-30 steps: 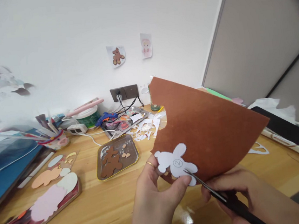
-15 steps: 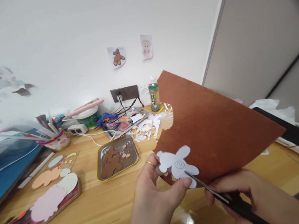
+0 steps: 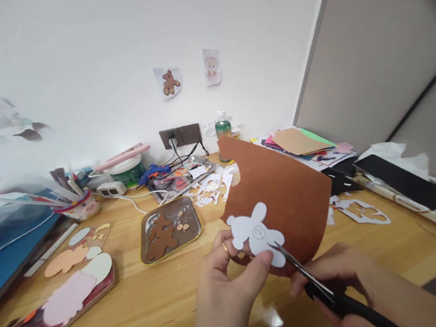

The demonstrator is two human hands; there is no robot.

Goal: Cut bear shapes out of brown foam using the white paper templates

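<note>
My left hand (image 3: 233, 280) pinches a white bear-shaped paper template (image 3: 245, 229), marked with a circled 2, against a brown felt-like sheet (image 3: 288, 190). Its thumb presses on the template's lower edge. A curved notch is cut from the sheet's left side. Black-handled scissors (image 3: 318, 287) sit in my right hand (image 3: 341, 280), their blades slightly parted and the tips over the template's lower right. Part of the right hand's grip is hidden behind the handles.
Brown cut-outs lie in a yellow-rimmed tray (image 3: 172, 252). Behind are a glue gun (image 3: 153, 173), paper scraps (image 3: 209, 190) and a bottle (image 3: 222, 124). Coloured sheets (image 3: 300, 140) and a black phone-like slab (image 3: 405, 181) lie right. At left are pastel cut-outs (image 3: 71, 296) and a pen cup (image 3: 79, 207).
The brown sheet has swung down and curled away, uncovering the coloured sheets behind it. The scissor blades have parted a little. Both hands have shifted slightly left.
</note>
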